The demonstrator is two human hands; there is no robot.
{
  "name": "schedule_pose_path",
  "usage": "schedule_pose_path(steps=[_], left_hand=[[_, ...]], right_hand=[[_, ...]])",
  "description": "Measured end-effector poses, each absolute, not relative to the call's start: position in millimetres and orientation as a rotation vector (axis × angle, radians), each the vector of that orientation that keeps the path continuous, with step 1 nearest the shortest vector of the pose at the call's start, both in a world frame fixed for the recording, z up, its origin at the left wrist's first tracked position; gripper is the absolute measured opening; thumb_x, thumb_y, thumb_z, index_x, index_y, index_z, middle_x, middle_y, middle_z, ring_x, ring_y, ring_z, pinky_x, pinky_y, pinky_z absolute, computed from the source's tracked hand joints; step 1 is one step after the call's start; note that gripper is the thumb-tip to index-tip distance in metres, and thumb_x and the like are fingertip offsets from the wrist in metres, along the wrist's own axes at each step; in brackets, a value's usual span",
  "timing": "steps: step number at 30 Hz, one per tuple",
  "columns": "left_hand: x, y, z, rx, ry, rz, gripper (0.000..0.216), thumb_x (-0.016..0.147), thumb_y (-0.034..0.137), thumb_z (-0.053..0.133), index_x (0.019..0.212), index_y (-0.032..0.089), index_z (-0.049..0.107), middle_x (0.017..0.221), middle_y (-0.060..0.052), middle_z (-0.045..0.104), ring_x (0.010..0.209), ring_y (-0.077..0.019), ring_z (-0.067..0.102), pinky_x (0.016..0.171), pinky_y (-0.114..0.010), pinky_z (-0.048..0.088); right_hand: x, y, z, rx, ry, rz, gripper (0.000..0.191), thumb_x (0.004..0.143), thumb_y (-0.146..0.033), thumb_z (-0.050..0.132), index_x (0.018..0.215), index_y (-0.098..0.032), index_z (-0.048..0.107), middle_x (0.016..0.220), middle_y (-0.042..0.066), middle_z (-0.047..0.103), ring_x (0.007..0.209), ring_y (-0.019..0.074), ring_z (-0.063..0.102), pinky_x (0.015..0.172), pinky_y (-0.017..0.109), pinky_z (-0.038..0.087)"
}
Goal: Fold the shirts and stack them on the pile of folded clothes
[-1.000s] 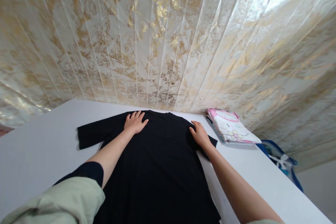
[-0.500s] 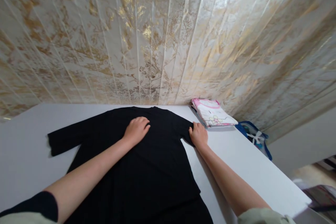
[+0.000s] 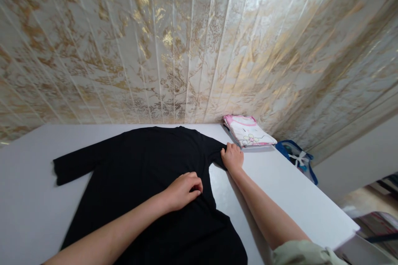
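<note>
A black long-sleeved shirt [image 3: 133, 169] lies spread on the white table [image 3: 27, 211], its collar toward the curtain and one sleeve stretched out to the left. My left hand [image 3: 185, 189] pinches the cloth on the right side of the shirt's body, drawing it into a bunch there. At the end of the right sleeve, my right hand [image 3: 232, 157] has its fingers closed over the fabric. The bottom of the shirt runs out of view below.
Folded clothes, a white and pink top [image 3: 250, 131] uppermost, rest at the back right. A clear bag with blue trim [image 3: 297, 159] sits beyond the table's right edge. A patterned gold and white curtain [image 3: 161, 58] hangs behind the table.
My left hand has moved right and nearer to me, from the upper chest to the shirt's right side, and gathered the cloth inward. My right hand stays on the sleeve.
</note>
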State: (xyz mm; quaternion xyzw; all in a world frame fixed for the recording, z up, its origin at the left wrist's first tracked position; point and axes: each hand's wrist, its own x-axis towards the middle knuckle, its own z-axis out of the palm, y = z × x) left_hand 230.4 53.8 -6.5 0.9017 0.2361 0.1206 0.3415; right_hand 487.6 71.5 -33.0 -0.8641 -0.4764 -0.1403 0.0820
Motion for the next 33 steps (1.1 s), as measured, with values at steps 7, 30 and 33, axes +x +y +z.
schedule_pose_path(steps=[7, 30, 33], left_hand=[[247.6, 87.9, 7.4, 2.428, 0.836, 0.615, 0.03, 0.094, 0.025, 0.039, 0.104, 0.022, 0.067, 0.114, -0.006, 0.066, 0.109, -0.0197, 0.058, 0.098, -0.034, 0.044], [274.8, 119.7, -36.8, 2.731, 1.036, 0.29, 0.063, 0.094, 0.059, 0.029, 0.149, 0.026, 0.033, 0.158, -0.002, 0.028, 0.146, -0.0253, 0.021, 0.119, -0.048, 0.014], [275.1, 118.4, -35.2, 2.724, 1.045, 0.28, 0.063, 0.094, 0.059, 0.03, 0.148, 0.027, 0.034, 0.158, -0.002, 0.028, 0.146, -0.0248, 0.021, 0.118, -0.048, 0.015]], right_hand=[[510.6, 57.6, -16.0, -2.638, -1.432, -0.14, 0.04, 0.095, -0.039, 0.043, 0.125, -0.014, 0.053, 0.119, 0.017, 0.058, 0.112, 0.0275, 0.055, 0.083, 0.035, 0.042], [518.2, 56.0, -42.6, -1.646, -0.635, 0.7, 0.058, 0.079, -0.036, 0.059, 0.134, -0.021, 0.047, 0.129, 0.015, 0.056, 0.103, 0.0227, 0.064, 0.075, 0.03, 0.054], [516.1, 51.6, -39.9, -1.568, -0.569, 0.748, 0.061, 0.072, -0.031, 0.067, 0.13, -0.022, 0.051, 0.123, 0.013, 0.059, 0.101, 0.0206, 0.064, 0.077, 0.028, 0.054]])
